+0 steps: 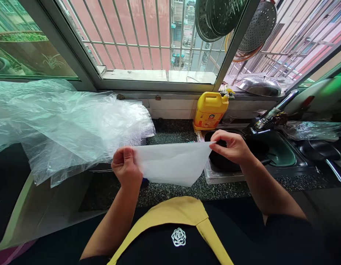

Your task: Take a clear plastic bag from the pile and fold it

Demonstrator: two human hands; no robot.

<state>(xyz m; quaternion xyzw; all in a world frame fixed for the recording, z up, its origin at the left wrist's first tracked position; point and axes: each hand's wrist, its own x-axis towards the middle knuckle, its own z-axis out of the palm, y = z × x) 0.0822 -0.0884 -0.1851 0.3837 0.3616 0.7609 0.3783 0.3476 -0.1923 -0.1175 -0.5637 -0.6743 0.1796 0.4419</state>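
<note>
A thin white sheet (pixel 170 162) is stretched between both hands above the dark speckled counter; I cannot tell whether it is paper or cloth. My left hand (pixel 128 167) is closed on its left end, thumb on top. At the upper right corner, my right hand (pixel 231 147) pinches the sheet between thumb and fingertips. The sheet's upper edge runs nearly straight from hand to hand, while its lower right corner hangs slanted. Behind my right hand sits a dark pan (pixel 224 162), partly hidden by that hand.
Crumpled clear plastic sheeting (pixel 73 125) covers the left side. A yellow jug (pixel 210 110) stands by the window wall. To the right are a sink (pixel 282 149) with a faucet (pixel 275 110) and another pan (pixel 319 150). The counter (pixel 170 195) has a speckled front edge.
</note>
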